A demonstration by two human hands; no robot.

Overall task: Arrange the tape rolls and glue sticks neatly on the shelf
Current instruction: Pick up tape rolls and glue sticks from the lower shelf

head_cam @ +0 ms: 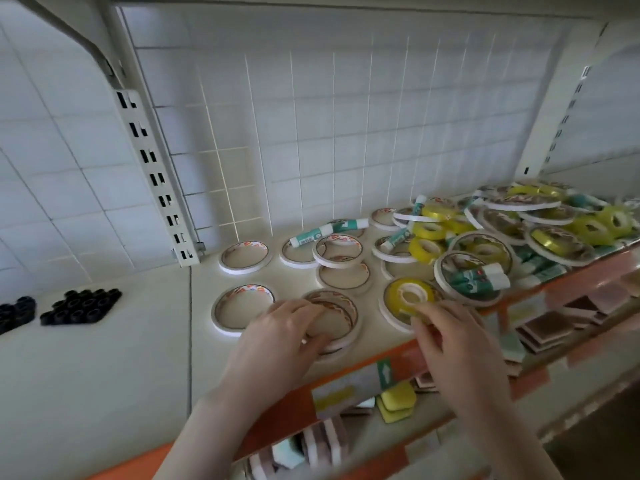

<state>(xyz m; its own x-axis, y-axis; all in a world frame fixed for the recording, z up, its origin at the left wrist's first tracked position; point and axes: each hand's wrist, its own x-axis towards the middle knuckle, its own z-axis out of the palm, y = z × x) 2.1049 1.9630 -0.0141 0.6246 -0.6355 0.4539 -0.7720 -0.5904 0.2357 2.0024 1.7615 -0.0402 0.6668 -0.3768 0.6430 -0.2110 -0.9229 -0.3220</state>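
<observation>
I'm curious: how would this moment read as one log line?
left hand: on white tape roll | right hand: pinching yellow tape roll | pile: unsorted

A white wire grid panel (311,133) backs the shelf (104,358), in front of a pale tiled wall (45,161). A slotted white upright (152,174) stands at the left, another (568,112) at the right (partly blurred). An orange price rail (346,386) edges the shelf front. The light is soft and even.
</observation>
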